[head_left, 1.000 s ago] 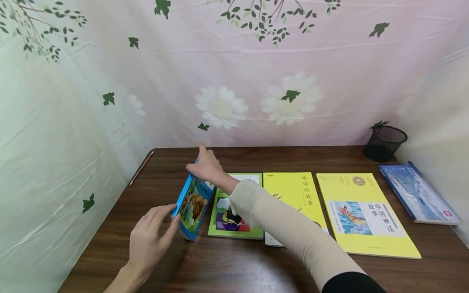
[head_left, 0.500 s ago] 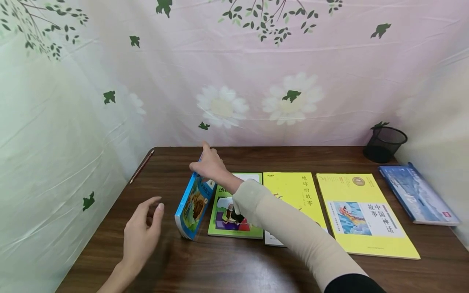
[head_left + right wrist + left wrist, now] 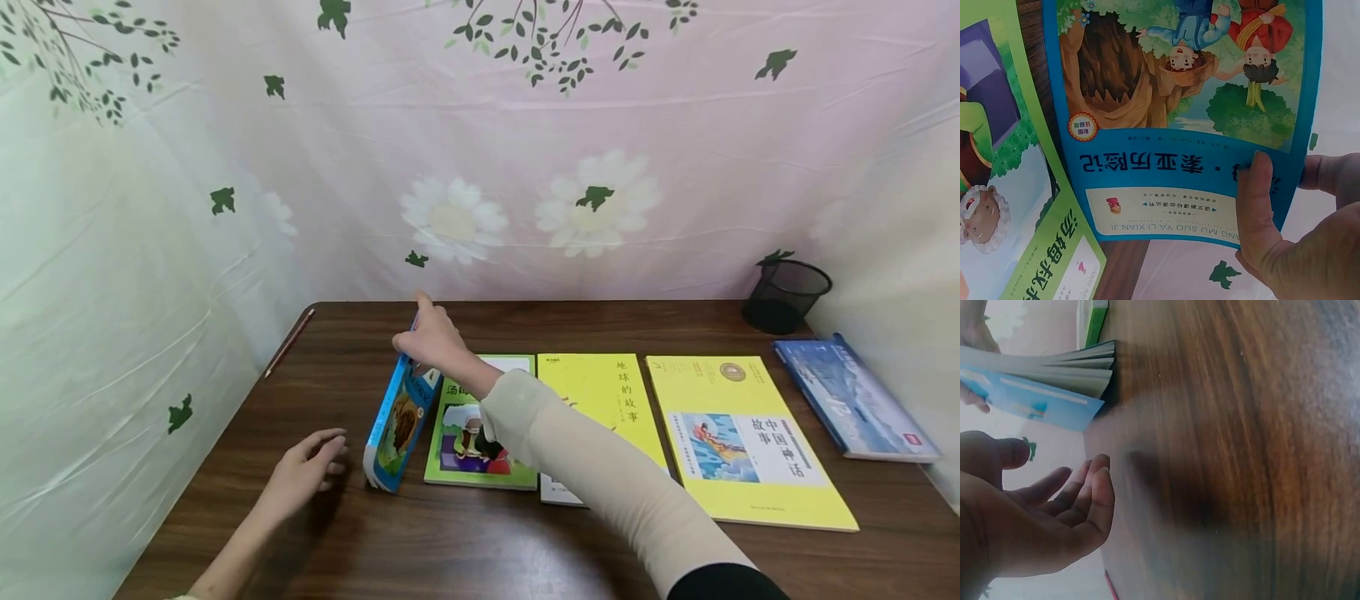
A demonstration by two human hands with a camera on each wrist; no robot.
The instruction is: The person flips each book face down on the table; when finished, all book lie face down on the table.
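Resting nearest me at 7 o'clock, my left hand point(image 3: 303, 471) lies on the table point(image 3: 465, 542), fingers loose, holding nothing. Just beyond, at 11 o'clock, my right hand point(image 3: 429, 340) pinches the top edge of the blue book point(image 3: 397, 421), propped tilted beside the green book point(image 3: 480, 442).

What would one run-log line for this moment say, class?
right hand: grips blue book top edge, tilted on its edge | left hand: open, apart from book, on table | green book: flat beside it
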